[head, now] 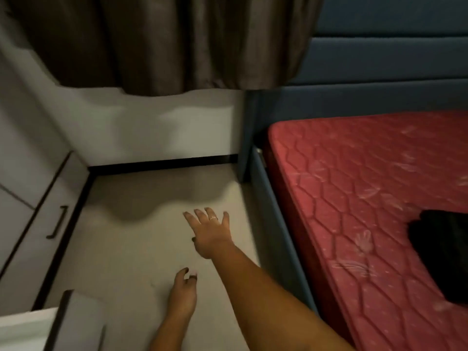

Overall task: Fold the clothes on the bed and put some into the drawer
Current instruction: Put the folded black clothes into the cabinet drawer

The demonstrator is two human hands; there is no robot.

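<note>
A black garment (440, 254) lies on the red quilted mattress (367, 198) at the right edge of the view. My right hand (210, 231), with a ring on one finger, is stretched out over the floor beside the bed, its fingers straight and spread, holding nothing. Closer to me, my left hand (183, 292) hangs over the floor with loosely curled fingers and is also empty. A white drawer front (33, 224) with a black handle (57, 221) sits shut at the left. At the bottom left is a white panel with a dark edge (60, 317), possibly an open drawer.
The blue upholstered bed frame (273, 211) and headboard (379, 59) border the mattress. A brown curtain (152, 41) hangs over the white wall ahead. Pale floor (131, 249) runs between the cabinet on the left and the bed.
</note>
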